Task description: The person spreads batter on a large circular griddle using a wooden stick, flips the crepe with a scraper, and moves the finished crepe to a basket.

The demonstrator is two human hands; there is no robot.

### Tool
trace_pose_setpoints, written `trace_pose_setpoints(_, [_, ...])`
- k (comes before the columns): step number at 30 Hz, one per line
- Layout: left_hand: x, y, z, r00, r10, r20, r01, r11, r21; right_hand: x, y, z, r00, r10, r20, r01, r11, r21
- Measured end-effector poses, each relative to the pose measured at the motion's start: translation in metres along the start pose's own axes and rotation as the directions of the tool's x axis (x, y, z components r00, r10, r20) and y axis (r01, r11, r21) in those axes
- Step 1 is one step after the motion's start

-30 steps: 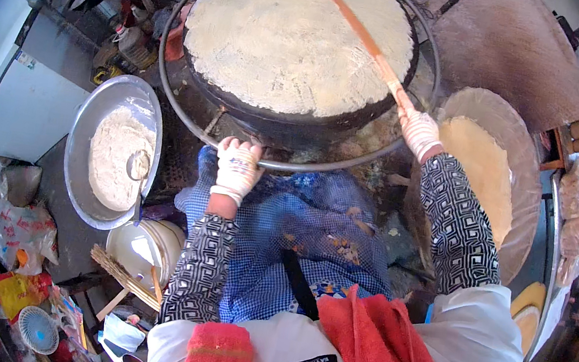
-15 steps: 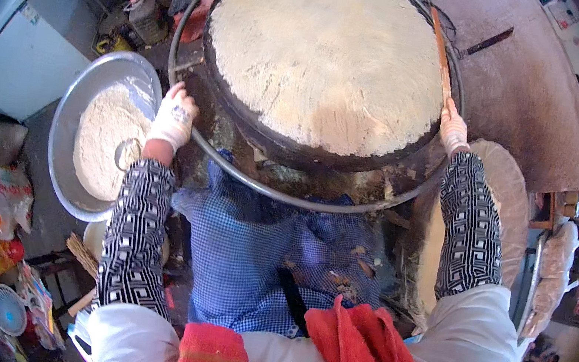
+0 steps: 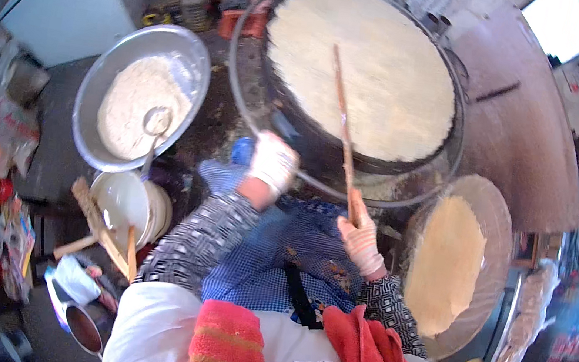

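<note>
A big round black griddle [image 3: 298, 126] carries a thin pale pancake [image 3: 387, 76] that covers almost its whole top. A thin metal ring [image 3: 232, 90] runs around the griddle. My gloved left hand [image 3: 273, 164] grips the near rim of that ring and griddle. With my gloved right hand [image 3: 359, 240] I hold the lower end of a long wooden stick [image 3: 342, 129], which reaches up across the pancake. Both sleeves are black and white patterned.
A metal basin of pale batter [image 3: 129, 101] with a ladle [image 3: 156, 123] stands to the left, a white bowl [image 3: 125, 201] below it. A round woven tray [image 3: 502, 235] at the right holds a finished pancake [image 3: 446, 261]. Wooden sticks [image 3: 99, 227] and bags lie at lower left.
My hands were far apart on the griddle rim half a second ago. Now the left hand sits nearer the middle, and the right hand holds the stick across the pancake.
</note>
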State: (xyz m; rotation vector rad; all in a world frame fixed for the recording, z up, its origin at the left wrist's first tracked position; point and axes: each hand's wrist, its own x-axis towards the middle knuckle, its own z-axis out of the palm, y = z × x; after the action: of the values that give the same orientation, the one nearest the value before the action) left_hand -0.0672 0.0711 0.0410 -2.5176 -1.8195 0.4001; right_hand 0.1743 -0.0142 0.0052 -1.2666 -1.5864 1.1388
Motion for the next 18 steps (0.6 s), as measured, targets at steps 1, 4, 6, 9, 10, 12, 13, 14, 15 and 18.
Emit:
trace_pose_setpoints(1, [-0.011, 0.027, -0.001, 1.0, 0.007, -0.031, -0.01, 0.994, -0.11, 0.009, -0.04, 0.013, 0.946, 0.264, 0.187, -0.293, 0.945, 0.144])
trace_pose_setpoints(4, [-0.079, 0.079, 0.03, 0.938, 0.205, -0.279, -0.265, 0.944, -0.197, 0.025, -0.077, 0.04, 0.865, 0.267, 0.424, -0.422, 0.844, 0.33])
trace_pose_setpoints(6, [-0.14, 0.091, 0.04, 0.922, 0.318, -0.221, -0.385, 0.812, -0.439, 0.027, -0.139, 0.049, 0.673, 0.327, 0.663, -0.616, 0.744, 0.258])
trace_pose_setpoints(9, [-0.212, 0.047, -0.011, 0.917, 0.397, 0.03, -0.224, 0.576, -0.786, 0.024, -0.163, 0.059, 0.401, 0.349, 0.847, -0.666, 0.746, 0.007])
trace_pose_setpoints(10, [-0.234, 0.035, -0.017, 0.936, 0.353, 0.02, -0.174, 0.51, -0.842, 0.021, -0.164, 0.062, 0.326, 0.387, 0.862, -0.672, 0.736, -0.076])
trace_pose_setpoints(12, [-0.279, 0.019, -0.016, 0.982, 0.152, -0.113, -0.158, 0.327, -0.932, 0.015, -0.168, 0.074, 0.172, 0.441, 0.881, -0.66, 0.715, -0.229])
trace_pose_setpoints(13, [-0.3, 0.013, -0.017, 0.991, 0.063, -0.119, -0.132, 0.268, -0.954, 0.01, -0.167, 0.083, 0.112, 0.439, 0.891, -0.676, 0.691, -0.255])
trace_pose_setpoints(14, [-0.318, 0.008, -0.017, 0.992, -0.022, -0.125, -0.118, 0.207, -0.971, 0.007, -0.168, 0.099, 0.096, 0.409, 0.908, -0.645, 0.72, -0.256])
trace_pose_setpoints(15, [-0.33, 0.006, -0.015, 0.988, -0.108, -0.111, -0.092, 0.169, -0.981, 0.005, -0.169, 0.113, 0.089, 0.385, 0.919, -0.622, 0.742, -0.25])
trace_pose_setpoints(18, [-0.348, 0.008, -0.009, 0.959, -0.267, -0.094, -0.079, 0.068, -0.995, -0.002, -0.156, 0.182, 0.157, 0.207, 0.966, -0.609, 0.79, -0.071])
